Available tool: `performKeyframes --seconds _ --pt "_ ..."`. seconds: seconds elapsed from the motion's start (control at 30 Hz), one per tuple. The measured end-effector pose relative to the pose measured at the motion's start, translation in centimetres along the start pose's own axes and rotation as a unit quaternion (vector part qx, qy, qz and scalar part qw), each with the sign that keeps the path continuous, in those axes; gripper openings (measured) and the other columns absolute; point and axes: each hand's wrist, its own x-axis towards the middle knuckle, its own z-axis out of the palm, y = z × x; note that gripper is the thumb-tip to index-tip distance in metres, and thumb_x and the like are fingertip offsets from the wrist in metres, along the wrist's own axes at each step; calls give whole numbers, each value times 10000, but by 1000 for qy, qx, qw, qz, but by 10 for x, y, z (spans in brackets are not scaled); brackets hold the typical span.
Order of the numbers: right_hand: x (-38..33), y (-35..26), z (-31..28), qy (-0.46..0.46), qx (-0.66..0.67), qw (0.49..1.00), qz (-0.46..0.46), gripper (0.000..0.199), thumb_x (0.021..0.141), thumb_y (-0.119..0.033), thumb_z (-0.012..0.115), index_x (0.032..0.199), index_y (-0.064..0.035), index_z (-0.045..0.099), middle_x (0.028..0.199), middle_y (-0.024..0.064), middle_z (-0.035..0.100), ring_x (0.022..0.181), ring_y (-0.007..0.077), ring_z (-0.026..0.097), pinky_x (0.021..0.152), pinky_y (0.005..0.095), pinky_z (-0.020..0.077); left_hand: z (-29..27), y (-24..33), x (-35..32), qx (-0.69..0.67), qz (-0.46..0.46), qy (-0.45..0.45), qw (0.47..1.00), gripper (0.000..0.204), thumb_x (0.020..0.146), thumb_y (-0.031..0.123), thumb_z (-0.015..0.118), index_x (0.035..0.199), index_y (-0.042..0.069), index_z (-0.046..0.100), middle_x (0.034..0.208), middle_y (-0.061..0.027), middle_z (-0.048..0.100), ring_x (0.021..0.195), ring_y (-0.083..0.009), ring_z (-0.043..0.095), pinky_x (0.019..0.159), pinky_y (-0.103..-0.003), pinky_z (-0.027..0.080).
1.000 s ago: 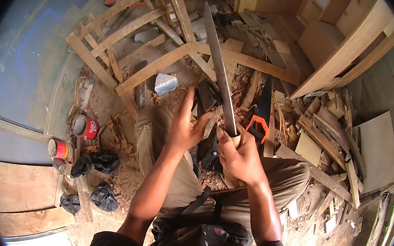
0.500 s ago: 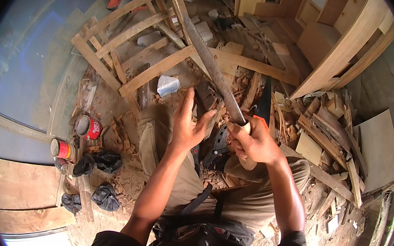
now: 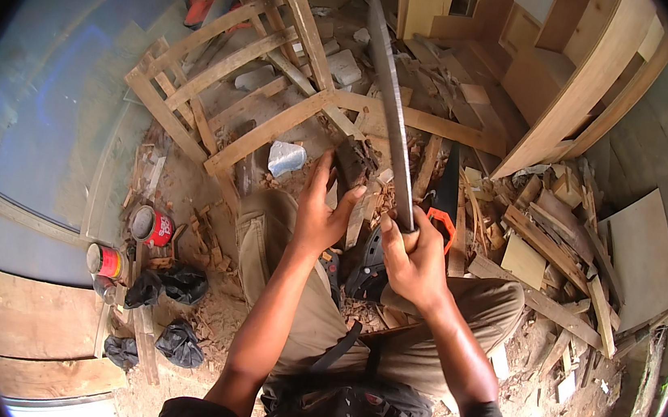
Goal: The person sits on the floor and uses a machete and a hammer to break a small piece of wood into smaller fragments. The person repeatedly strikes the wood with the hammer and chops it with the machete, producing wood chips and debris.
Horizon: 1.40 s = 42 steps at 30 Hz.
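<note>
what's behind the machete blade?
A rail of the wooden frame crosses behind the machete blade, showing on both sides, with wood chips nearby. Whatever the blade directly covers can't be seen.

Ahead of you, a block point(image 3: 349, 164) sits between the thumb and fingers of your left hand point(image 3: 321, 215), while to its right your right hand point(image 3: 417, 258) holds a knife point(image 3: 393, 109) with its blade pointing away from you, and a saw point(image 3: 447, 189) lies just beyond that hand. Farther out, a wooden frame point(image 3: 269, 131) lies on the ground point(image 3: 142, 390), mostly to the left, with a cabinet point(image 3: 537, 77) at the far right. Two tins point(image 3: 154, 227) are on your left, plastic bags point(image 3: 184, 283) on their near side, and scrap wood point(image 3: 548, 223) is heaped on your right.
</note>
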Motion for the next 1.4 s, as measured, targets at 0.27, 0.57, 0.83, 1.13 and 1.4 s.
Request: performKeyframes --seconds 0.27,0.57,0.83,1.13,1.4 --pt "7 -35 8 -30 -121 992 28 324 963 -193 644 1030 100 524 526 118 562 450 163 551 505 325 437 -13 -6 -2 -58 -22 -8 998 651 944 89 682 1473 -81 342 1410 -243 480 1310 -330 524 1086 -428 450" --pt "10 -38 22 -33 -119 992 30 343 968 -183 624 1061 132 528 546 124 595 484 189 616 531 352 472 -14 -5 -1 -61 -6 -1 998 679 935 123 706 1470 -83 341 1397 -255 483 1297 -346 531 1081 -437 452" --pt "1 -57 15 -28 -137 988 60 403 992 -255 644 1035 133 543 516 69 449 514 68 402 485 313 369 -7 0 -8 -15 17 -4 1000 696 927 131 713 1466 -89 332 1368 -281 499 1268 -384 549 1046 -428 461" --pt "-18 -92 -20 -86 -188 966 153 329 966 -166 596 959 156 531 581 183 571 549 220 603 560 381 457 5 11 -32 10 3 -28 1000 730 853 155 782 1430 -58 388 1333 -264 544 1212 -413 576 1004 -431 474" --pt "-39 -97 -32 -77 -182 962 191 359 979 -219 603 876 118 533 541 120 520 523 136 514 526 369 432 -7 29 -33 43 -4 -116 992 797 798 266 833 1415 -30 425 1352 -223 545 1295 -347 534 1075 -430 424"
